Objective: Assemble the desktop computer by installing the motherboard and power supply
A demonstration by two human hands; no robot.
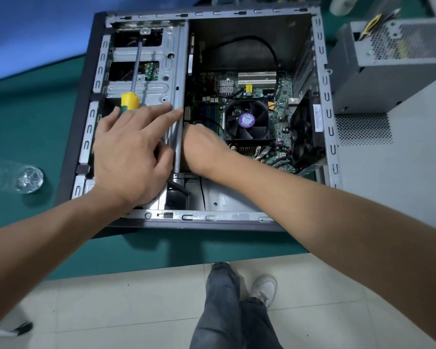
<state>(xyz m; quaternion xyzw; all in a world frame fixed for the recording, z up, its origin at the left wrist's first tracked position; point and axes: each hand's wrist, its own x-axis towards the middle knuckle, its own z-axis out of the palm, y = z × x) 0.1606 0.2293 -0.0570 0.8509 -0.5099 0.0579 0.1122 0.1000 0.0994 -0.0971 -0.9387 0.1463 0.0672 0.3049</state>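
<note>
Grey steel frames the open computer case (322, 71), which lies on its side on the green tabletop (30, 127). The motherboard (282, 122) sits inside, its black cooler fan (247, 120) facing up, while the power supply (398, 46) stands outside, just beside the case's right wall. The left hand (131, 157) rests flat on the drive cage (146, 91) — fingers straight, its grip holding nothing — touching the yellow-and-green handle of a screwdriver (130, 102) lying on the cage. The right hand (204, 147) reaches in at the board's near-left edge (its fingers are hidden, so I cannot tell how its grip stands). A clear bottle (28, 178) lies at far left.
</note>
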